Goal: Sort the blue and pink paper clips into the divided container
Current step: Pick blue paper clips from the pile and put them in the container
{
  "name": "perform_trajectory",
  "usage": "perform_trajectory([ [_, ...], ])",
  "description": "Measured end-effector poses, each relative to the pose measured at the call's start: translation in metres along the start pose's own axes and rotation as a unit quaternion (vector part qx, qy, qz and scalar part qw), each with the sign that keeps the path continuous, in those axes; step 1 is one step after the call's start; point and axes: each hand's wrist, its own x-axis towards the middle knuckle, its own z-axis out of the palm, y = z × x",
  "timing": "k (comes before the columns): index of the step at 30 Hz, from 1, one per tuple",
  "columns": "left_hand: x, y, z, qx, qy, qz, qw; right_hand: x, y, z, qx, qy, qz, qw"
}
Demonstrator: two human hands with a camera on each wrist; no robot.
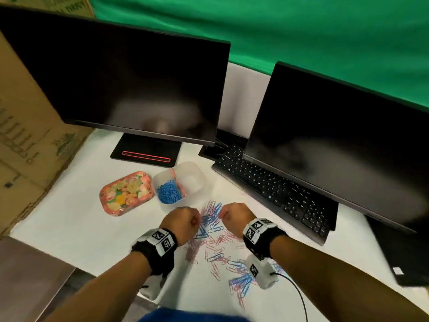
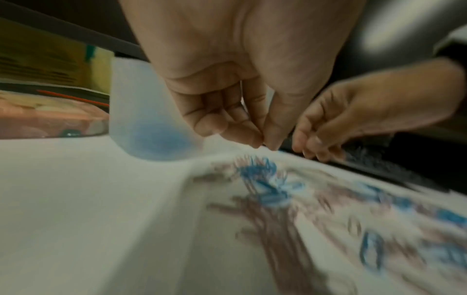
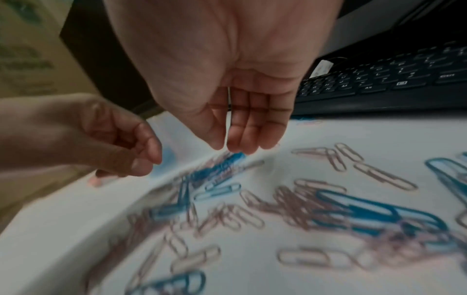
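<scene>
Blue and pink paper clips lie scattered on the white table in front of me, blurred in the left wrist view and sharper in the right wrist view. The translucent divided container stands just beyond them. Its left half holds a heap of blue clips, and a few pink clips lean by the divider. My left hand hovers over the pile with thumb and fingertips pressed together; no clip shows between them. My right hand hangs beside it, fingers pointing down and relaxed, holding nothing.
A floral tin lies left of the container. A black keyboard runs along the right, under one of two dark monitors. The other monitor stands behind, and a cardboard box at the left.
</scene>
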Motion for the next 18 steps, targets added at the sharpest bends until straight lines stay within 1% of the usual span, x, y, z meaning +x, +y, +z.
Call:
perform_trajectory([
  [2, -0.003, 0.0, 0.013, 0.078, -0.037, -0.001, 0.996, -0.003, 0.003, 0.012, -0.046, -0.021, -0.02, 0.999],
  [4, -0.005, 0.002, 0.023, 0.12, -0.062, 0.004, 0.991, -0.005, 0.003, 0.022, -0.081, -0.028, -0.04, 0.995],
  [7, -0.006, 0.003, 0.029, 0.153, -0.057, 0.006, 0.987, -0.008, 0.002, 0.032, -0.157, -0.028, -0.071, 0.985],
  [9, -0.005, 0.0, 0.031, 0.155, -0.058, 0.001, 0.986, -0.01, 0.003, 0.035, -0.203, -0.015, -0.075, 0.976],
  [12, -0.005, -0.003, 0.032, 0.144, -0.072, -0.003, 0.987, -0.012, 0.004, 0.035, -0.231, -0.001, -0.067, 0.971],
  [16, -0.006, -0.005, 0.032, 0.131, -0.075, 0.009, 0.989, -0.01, 0.002, 0.034, -0.204, -0.014, -0.091, 0.975],
  [18, -0.007, -0.006, 0.031, 0.103, -0.067, 0.015, 0.992, -0.011, -0.001, 0.035, -0.192, -0.022, -0.094, 0.977],
])
